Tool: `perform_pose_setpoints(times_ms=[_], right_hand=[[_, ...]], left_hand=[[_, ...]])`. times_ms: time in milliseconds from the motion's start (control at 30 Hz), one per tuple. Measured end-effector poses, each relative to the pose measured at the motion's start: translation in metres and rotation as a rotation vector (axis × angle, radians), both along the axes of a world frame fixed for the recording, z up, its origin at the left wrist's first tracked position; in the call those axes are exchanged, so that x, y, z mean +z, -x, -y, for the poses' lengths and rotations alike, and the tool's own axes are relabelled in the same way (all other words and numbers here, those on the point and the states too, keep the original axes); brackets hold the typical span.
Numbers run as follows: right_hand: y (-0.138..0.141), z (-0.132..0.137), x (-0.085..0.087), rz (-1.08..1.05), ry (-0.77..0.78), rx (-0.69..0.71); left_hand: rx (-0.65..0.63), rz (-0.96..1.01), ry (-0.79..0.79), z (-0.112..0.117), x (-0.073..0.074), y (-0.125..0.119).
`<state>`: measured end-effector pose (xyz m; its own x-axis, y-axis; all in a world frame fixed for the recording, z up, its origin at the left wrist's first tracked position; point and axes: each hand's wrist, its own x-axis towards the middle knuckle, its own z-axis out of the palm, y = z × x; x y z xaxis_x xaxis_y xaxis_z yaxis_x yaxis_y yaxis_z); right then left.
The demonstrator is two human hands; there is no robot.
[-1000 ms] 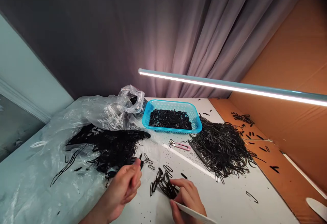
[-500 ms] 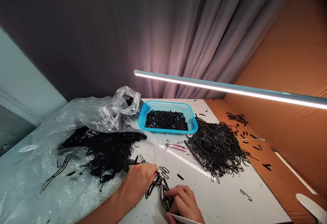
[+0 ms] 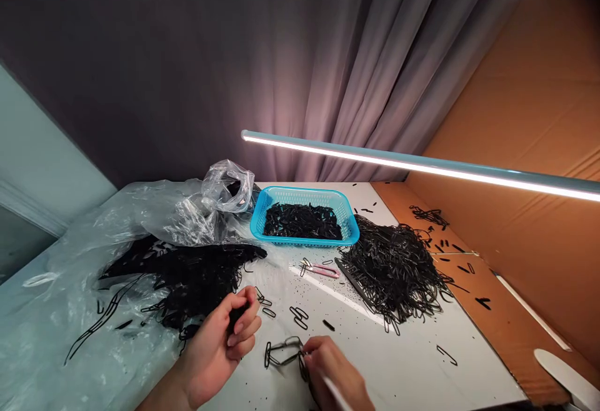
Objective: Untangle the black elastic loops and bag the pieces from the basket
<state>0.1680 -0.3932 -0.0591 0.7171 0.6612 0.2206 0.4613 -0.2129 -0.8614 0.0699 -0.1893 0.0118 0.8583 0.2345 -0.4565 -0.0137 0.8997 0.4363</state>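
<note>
My left hand (image 3: pixel 225 339) is curled, palm up, with small black pieces pinched in its fingers, just right of a black tangle of plastic strips (image 3: pixel 187 277) lying on clear plastic sheeting. My right hand (image 3: pixel 335 376) is closed on a white stick-like tool at the table's near edge, and its fingertips press on a small cluster of joined black loops (image 3: pixel 284 351) on the white table (image 3: pixel 412 373). Loose black loops (image 3: pixel 297 316) lie just beyond both hands.
A blue basket (image 3: pixel 349 235) holding black pieces stands at the back. A large heap of black loops (image 3: pixel 396 264) lies to its right, with a pink cutter (image 3: pixel 323 270) in front. Crumpled clear plastic bag (image 3: pixel 225 189) at left; brown cardboard (image 3: pixel 473 286) at right; a light bar overhead.
My left hand has pulled back from the loop cluster and turned palm up with black pieces in it. The cluster under my right hand is smaller and more spread out.
</note>
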Motion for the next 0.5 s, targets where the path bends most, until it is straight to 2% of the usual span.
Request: perform_pose_setpoints(times_ms=[100, 200, 267, 333, 400, 500], right_hand=[[-0.054, 0.02, 0.035, 0.146, -0.048, -0.114], [-0.129, 0.037, 0.067, 0.432, -0.152, -0.389], [-0.175, 0.044, 0.079, 0.617, -0.096, -0.596], [-0.206, 0.047, 0.081, 0.666, 0.033, -0.628], [-0.216, 0.047, 0.077, 0.696, 0.128, -0.593], [-0.19, 0.043, 0.062, 0.704, 0.224, -0.557]], left_hand=[[0.033, 0.01, 0.102, -0.006, -0.005, 0.001], [0.051, -0.005, 0.129, -0.009, -0.007, 0.001], [0.03, -0.012, 0.096, -0.009, -0.007, 0.001], [-0.017, -0.033, 0.008, -0.007, -0.007, 0.002], [-0.067, -0.076, -0.106, -0.004, -0.006, 0.004], [-0.063, -0.147, -0.216, -0.001, -0.005, 0.004]])
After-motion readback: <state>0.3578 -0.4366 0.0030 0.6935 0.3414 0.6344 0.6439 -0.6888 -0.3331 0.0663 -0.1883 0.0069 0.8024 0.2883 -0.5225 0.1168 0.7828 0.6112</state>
